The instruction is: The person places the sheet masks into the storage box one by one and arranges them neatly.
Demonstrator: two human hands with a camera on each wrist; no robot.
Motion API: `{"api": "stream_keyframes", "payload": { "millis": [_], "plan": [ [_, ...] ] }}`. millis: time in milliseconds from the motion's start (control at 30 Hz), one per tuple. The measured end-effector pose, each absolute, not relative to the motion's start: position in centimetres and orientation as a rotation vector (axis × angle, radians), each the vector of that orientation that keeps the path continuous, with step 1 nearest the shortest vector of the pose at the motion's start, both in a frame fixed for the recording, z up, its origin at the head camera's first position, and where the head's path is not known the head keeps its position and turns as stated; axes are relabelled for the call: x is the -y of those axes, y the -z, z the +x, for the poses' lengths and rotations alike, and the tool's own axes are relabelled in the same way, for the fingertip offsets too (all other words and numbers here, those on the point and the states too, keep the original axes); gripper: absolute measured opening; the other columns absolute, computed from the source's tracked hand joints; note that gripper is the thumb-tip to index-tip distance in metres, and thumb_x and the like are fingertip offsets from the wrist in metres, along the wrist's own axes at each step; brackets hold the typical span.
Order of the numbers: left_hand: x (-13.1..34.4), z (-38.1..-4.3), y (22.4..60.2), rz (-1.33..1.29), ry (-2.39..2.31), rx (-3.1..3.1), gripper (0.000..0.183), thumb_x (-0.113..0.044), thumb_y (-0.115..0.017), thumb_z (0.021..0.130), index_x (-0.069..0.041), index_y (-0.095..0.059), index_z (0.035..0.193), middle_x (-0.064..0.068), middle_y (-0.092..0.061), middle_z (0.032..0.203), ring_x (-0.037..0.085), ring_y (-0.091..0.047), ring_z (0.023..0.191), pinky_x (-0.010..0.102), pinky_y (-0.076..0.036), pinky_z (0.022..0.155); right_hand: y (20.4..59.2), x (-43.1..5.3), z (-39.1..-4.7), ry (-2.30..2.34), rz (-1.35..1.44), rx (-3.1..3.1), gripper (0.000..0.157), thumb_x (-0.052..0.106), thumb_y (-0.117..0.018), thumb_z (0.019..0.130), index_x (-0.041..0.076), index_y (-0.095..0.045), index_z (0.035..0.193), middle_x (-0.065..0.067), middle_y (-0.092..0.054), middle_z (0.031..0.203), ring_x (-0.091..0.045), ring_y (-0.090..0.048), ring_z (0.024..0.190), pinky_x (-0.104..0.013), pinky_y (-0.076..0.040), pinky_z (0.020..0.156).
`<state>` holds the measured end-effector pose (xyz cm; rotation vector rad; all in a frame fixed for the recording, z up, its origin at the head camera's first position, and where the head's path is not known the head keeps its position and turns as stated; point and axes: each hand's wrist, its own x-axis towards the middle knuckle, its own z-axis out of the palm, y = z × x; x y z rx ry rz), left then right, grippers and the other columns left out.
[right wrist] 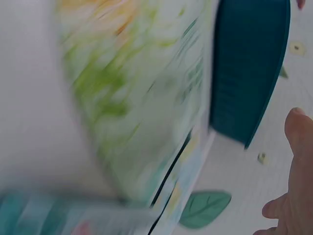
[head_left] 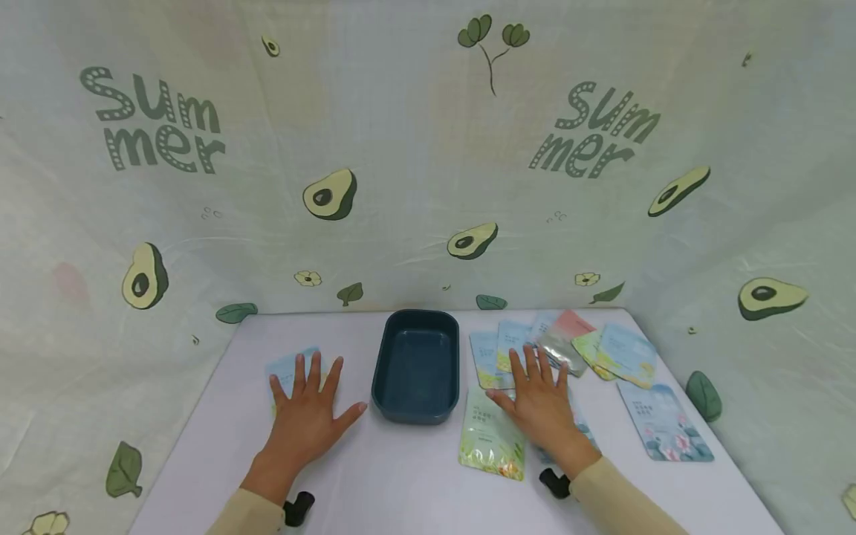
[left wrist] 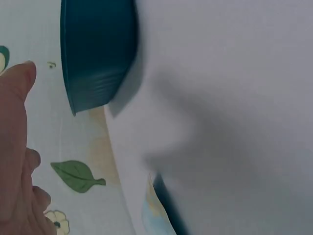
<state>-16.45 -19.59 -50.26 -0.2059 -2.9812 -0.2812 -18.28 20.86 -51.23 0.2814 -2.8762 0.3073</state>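
My left hand (head_left: pixel 307 416) is spread with straight fingers over the left side of the table, its fingertips overlapping a pale blue sachet (head_left: pixel 281 366) in the head view. Nothing is in its grasp. On the right, my right hand (head_left: pixel 540 405), fingers also spread, hovers above several flat sachets. Beside its thumb lies a green sachet (head_left: pixel 491 438) with orange flowers at its lower edge; a bluish sachet (head_left: pixel 580 417) is partly hidden under the hand. Between the hands stands a dark teal rectangular bin (head_left: pixel 416 371), with nothing inside it.
Behind the right hand lie blue sachets (head_left: pixel 484 357), a pink and silver sachet (head_left: pixel 565 343), and a blue one (head_left: pixel 626 354) overlapping a green one. A lotus-print sachet (head_left: pixel 665 421) rests near the right edge of the white table (head_left: pixel 401 483). An avocado-print curtain (head_left: pixel 401 148) surrounds the table.
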Motion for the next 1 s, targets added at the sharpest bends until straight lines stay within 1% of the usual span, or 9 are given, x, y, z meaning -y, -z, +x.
{"api": "stream_keyframes", "payload": {
  "millis": [67,200,333,500,733,900,1000],
  "plan": [
    [18.6,-17.5,50.2,-0.260,0.311,2.991,0.096,-0.075,-0.052,0.098,-0.012,-0.030,0.168,0.025,-0.017,0.174,0.051,-0.005,0.161,0.084,0.002,0.117,51.0,-19.2,-18.5,-0.345,0.330,2.894,0.094,0.066,-0.060,0.099,0.001,-0.035,0.164,-0.027,-0.027,0.170,-0.049,-0.019,0.160,-0.079,-0.010,0.121],
    [16.2,-19.4,50.4,-0.404,0.361,3.029,0.090,-0.066,-0.047,0.105,-0.008,-0.022,0.169,0.020,-0.012,0.176,0.042,-0.003,0.164,0.077,-0.003,0.123,51.2,-15.6,-18.9,-0.412,0.469,2.973,0.095,0.066,-0.050,0.104,-0.003,-0.028,0.165,-0.024,-0.025,0.172,-0.043,-0.018,0.162,-0.073,-0.012,0.125],
    [14.9,-20.1,51.1,-0.511,0.356,3.090,0.084,-0.058,-0.043,0.110,-0.004,-0.019,0.168,0.018,-0.012,0.177,0.039,-0.005,0.164,0.070,-0.009,0.127,51.8,-13.0,-18.8,-0.496,0.556,3.030,0.092,0.064,-0.044,0.107,-0.004,-0.025,0.165,-0.024,-0.025,0.172,-0.040,-0.020,0.162,-0.069,-0.016,0.127],
    [15.0,-18.7,51.7,-0.515,0.395,3.117,0.081,-0.055,-0.043,0.111,0.000,-0.022,0.167,0.019,-0.015,0.176,0.040,-0.009,0.164,0.068,-0.012,0.128,52.3,-12.0,-18.5,-0.566,0.596,3.034,0.088,0.061,-0.043,0.109,-0.004,-0.026,0.165,-0.023,-0.026,0.172,-0.039,-0.023,0.161,-0.065,-0.023,0.126],
    [16.0,-15.8,52.2,-0.451,0.455,3.084,0.086,-0.059,-0.046,0.109,0.001,-0.023,0.166,0.022,-0.016,0.175,0.041,-0.011,0.163,0.070,-0.014,0.126,51.9,-11.3,-17.5,-0.554,0.679,3.059,0.089,0.063,-0.043,0.108,-0.003,-0.026,0.165,-0.019,-0.024,0.174,-0.035,-0.020,0.163,-0.063,-0.021,0.128],
    [16.1,-13.5,52.1,-0.394,0.461,3.085,0.087,-0.059,-0.048,0.108,0.003,-0.027,0.165,0.023,-0.018,0.174,0.043,-0.014,0.162,0.071,-0.016,0.125,51.8,-11.0,-16.3,-0.513,0.731,3.048,0.091,0.067,-0.041,0.107,-0.002,-0.028,0.165,-0.019,-0.026,0.173,-0.035,-0.021,0.163,-0.062,-0.020,0.129],
    [16.4,-12.4,51.8,-0.376,0.470,3.094,0.087,-0.060,-0.048,0.108,0.004,-0.029,0.164,0.024,-0.019,0.174,0.043,-0.016,0.162,0.072,-0.017,0.125,51.7,-10.7,-15.7,-0.492,0.759,3.038,0.091,0.068,-0.040,0.107,-0.003,-0.029,0.164,-0.020,-0.027,0.173,-0.035,-0.021,0.162,-0.063,-0.020,0.128]
  ]
}}
